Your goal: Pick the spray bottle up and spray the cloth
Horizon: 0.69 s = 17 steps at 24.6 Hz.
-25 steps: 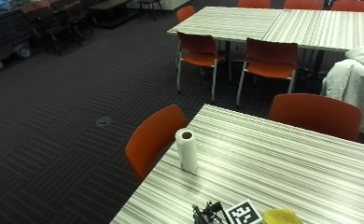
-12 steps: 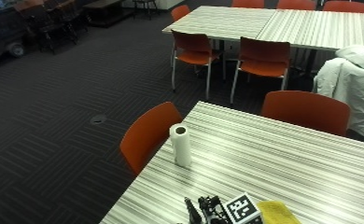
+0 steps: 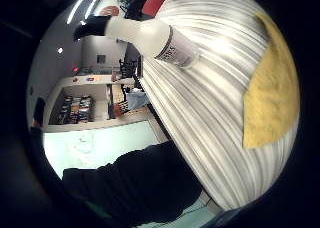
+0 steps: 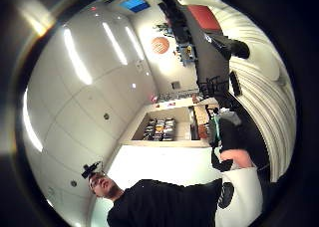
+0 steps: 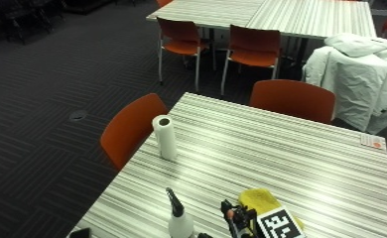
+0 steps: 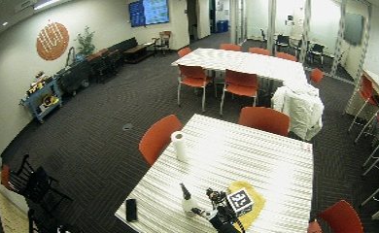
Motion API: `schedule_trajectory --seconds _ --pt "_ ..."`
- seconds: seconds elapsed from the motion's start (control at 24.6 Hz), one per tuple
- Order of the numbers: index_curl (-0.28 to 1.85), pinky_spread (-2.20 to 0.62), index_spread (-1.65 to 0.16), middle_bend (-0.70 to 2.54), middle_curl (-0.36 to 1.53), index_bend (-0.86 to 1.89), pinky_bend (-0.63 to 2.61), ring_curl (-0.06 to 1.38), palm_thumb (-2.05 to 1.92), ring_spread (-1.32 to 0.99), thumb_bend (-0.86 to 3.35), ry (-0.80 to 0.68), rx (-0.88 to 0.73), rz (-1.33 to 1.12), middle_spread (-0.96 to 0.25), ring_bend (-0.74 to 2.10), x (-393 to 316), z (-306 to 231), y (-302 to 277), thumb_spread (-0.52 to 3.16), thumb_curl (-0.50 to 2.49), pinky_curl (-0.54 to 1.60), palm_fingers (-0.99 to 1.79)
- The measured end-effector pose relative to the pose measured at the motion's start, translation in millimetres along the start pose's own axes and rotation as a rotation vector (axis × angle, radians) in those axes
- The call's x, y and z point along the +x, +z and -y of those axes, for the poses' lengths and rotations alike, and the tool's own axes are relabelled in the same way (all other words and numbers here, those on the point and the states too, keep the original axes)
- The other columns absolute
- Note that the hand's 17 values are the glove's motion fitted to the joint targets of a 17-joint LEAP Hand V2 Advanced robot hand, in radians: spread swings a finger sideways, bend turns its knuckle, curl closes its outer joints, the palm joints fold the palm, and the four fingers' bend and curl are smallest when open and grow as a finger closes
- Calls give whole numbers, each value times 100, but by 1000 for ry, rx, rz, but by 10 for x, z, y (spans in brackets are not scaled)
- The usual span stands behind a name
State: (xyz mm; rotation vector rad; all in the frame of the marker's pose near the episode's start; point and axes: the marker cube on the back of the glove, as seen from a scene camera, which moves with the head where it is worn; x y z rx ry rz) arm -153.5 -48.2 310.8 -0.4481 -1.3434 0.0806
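Striped grey-and-white laminate covers the tabletop (image 5: pixel 279 158), and the things on it can all be placed from the paper towel roll (image 5: pixel 165 137), which stands upright near the table's edge beside an orange chair (image 5: pixel 129 130). Well away from the roll, toward the near end of the tabletop, the spray bottle (image 5: pixel 178 218) stands upright, white with a black nozzle on top; its base is cut off by the edge of the outside view. Just beside the bottle, on the side away from the roll's edge of the table, lies the yellow cloth (image 5: pixel 259 201), flat on the tabletop and partly covered by the gloved hand (image 5: pixel 236 220) above it. Only a small dark part of that hand shows in the outside view, mostly cut off, so I cannot tell whether its fingers are straight or curled; it does not appear to touch the bottle. From the little-finger-side palm camera the bottle shows again with a dark printed label, standing apart from the cloth with bare stripes between them. A small dark flat object (image 6: pixel 131 209) lies near the table's corner, beyond the bottle from the cloth; what it is cannot be made out. A second orange chair (image 5: pixel 292 100) stands at the far end, past the roll.
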Motion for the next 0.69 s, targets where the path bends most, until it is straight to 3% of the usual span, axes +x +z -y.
schedule_trajectory --seconds 0.32,0.69 --pt "34 18 -33 20 42 18 31 38 97 13 -2 -239 138 -35 3 29 -670 -495 58 92 59 28 8" --pt "34 18 -32 19 41 17 27 37 98 14 -2 -248 27 56 4 27 -985 -482 345 95 58 29 10"
